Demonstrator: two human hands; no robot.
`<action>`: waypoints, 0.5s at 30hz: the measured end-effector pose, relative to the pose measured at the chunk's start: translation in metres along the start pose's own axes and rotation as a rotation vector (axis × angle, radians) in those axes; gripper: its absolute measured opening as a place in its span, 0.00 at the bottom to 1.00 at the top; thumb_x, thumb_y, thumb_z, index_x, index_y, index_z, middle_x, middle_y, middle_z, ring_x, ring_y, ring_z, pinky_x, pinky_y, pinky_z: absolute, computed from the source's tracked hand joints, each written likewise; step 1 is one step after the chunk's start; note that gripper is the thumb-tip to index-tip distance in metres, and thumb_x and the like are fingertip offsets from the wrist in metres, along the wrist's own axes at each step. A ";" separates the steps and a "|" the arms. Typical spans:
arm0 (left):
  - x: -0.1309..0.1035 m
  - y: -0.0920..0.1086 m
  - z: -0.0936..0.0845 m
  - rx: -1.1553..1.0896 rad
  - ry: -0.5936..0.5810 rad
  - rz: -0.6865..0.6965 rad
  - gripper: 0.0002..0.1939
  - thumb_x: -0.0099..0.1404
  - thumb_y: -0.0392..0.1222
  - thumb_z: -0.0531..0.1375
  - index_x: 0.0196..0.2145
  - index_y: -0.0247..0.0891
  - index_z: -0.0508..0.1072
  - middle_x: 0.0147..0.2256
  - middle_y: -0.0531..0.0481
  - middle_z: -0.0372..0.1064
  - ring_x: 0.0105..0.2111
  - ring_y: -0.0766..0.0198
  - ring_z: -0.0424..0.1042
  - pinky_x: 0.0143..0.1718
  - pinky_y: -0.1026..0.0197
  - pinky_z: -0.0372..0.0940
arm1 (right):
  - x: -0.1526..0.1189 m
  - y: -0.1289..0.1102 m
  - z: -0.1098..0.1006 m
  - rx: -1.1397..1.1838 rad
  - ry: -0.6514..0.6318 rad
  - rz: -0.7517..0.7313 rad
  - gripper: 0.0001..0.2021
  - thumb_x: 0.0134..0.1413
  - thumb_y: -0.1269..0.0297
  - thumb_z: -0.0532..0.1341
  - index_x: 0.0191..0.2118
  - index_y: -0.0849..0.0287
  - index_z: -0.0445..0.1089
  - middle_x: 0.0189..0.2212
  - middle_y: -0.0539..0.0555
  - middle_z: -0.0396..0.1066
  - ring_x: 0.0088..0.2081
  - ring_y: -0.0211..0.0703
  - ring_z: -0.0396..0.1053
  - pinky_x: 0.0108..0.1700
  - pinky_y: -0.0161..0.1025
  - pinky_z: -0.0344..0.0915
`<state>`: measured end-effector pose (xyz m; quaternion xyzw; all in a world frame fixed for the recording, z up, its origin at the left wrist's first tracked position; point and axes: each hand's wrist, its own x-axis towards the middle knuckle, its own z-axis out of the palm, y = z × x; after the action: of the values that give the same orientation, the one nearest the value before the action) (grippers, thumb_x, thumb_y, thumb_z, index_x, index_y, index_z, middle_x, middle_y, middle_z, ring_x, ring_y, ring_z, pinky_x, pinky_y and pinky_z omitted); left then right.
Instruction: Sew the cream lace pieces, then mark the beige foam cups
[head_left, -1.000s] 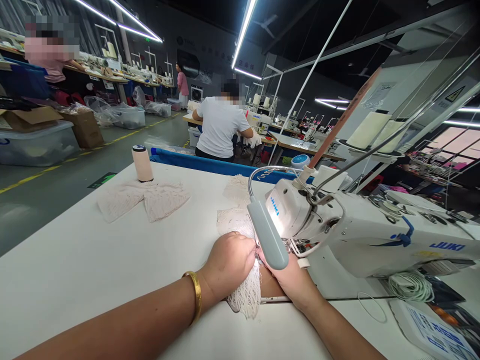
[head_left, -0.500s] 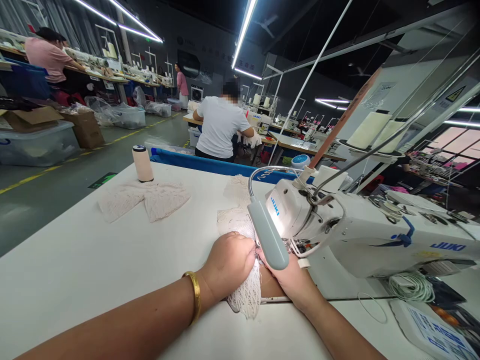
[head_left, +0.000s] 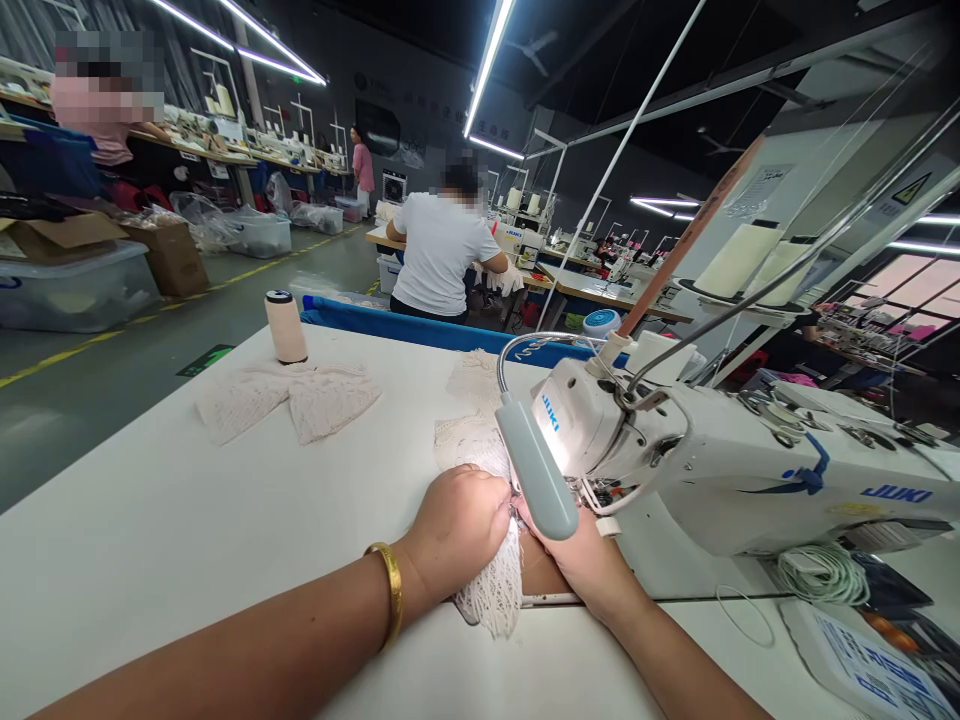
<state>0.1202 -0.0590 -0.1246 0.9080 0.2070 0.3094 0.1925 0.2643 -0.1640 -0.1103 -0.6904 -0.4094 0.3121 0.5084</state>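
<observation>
White lace fabric (head_left: 491, 585) lies under the head of a white sewing machine (head_left: 585, 415) and hangs toward the front edge of its plate. My left hand (head_left: 461, 520), with a gold bangle at the wrist, is closed on the lace beside the needle area. Close by on the right, my right hand (head_left: 581, 555) has its fingers pinched at the same lace, with the fingertips meeting those of the left. A grey lamp (head_left: 538, 470) on a bent metal neck covers part of the right hand and the needle.
A peach thread cone (head_left: 286, 328) stands at the table's far left, behind two lace pieces (head_left: 330, 402). Green cord (head_left: 821, 575) lies coiled at right, near a white box (head_left: 870, 655). Ahead, a person in a white shirt (head_left: 442, 250) sits at another machine.
</observation>
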 end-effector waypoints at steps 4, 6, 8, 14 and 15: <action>0.001 0.000 -0.001 -0.002 0.002 -0.005 0.15 0.61 0.31 0.54 0.21 0.43 0.54 0.20 0.54 0.61 0.22 0.63 0.60 0.24 0.62 0.55 | 0.000 -0.001 -0.001 -0.009 0.000 0.000 0.21 0.49 0.43 0.73 0.38 0.58 0.80 0.41 0.60 0.83 0.51 0.61 0.79 0.58 0.52 0.73; 0.002 0.000 -0.001 -0.005 0.002 -0.005 0.15 0.61 0.31 0.54 0.21 0.43 0.54 0.20 0.54 0.61 0.22 0.63 0.60 0.24 0.62 0.55 | 0.000 0.000 -0.001 -0.015 0.004 -0.002 0.20 0.50 0.45 0.73 0.37 0.57 0.80 0.41 0.60 0.83 0.50 0.60 0.79 0.59 0.53 0.71; 0.002 0.000 -0.001 -0.009 0.003 -0.008 0.15 0.62 0.31 0.54 0.21 0.43 0.54 0.20 0.54 0.60 0.22 0.63 0.59 0.24 0.61 0.55 | 0.000 0.001 0.000 -0.020 0.013 -0.002 0.18 0.50 0.47 0.73 0.37 0.57 0.80 0.40 0.59 0.83 0.50 0.60 0.79 0.60 0.54 0.70; 0.001 0.001 -0.001 -0.032 0.004 -0.007 0.15 0.63 0.32 0.55 0.22 0.43 0.55 0.21 0.55 0.61 0.22 0.63 0.59 0.24 0.62 0.55 | -0.002 -0.001 0.003 -0.016 0.053 -0.006 0.17 0.52 0.49 0.71 0.38 0.57 0.80 0.39 0.58 0.83 0.49 0.58 0.79 0.60 0.52 0.70; 0.001 0.001 -0.001 -0.035 0.005 -0.007 0.15 0.63 0.32 0.55 0.22 0.43 0.55 0.21 0.55 0.61 0.22 0.63 0.58 0.24 0.62 0.55 | -0.002 -0.002 0.003 -0.017 0.054 -0.008 0.17 0.52 0.49 0.71 0.38 0.57 0.80 0.38 0.58 0.83 0.48 0.58 0.79 0.60 0.52 0.70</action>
<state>0.1203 -0.0591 -0.1229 0.9030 0.2050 0.3146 0.2090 0.2602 -0.1638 -0.1091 -0.7012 -0.4009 0.2876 0.5146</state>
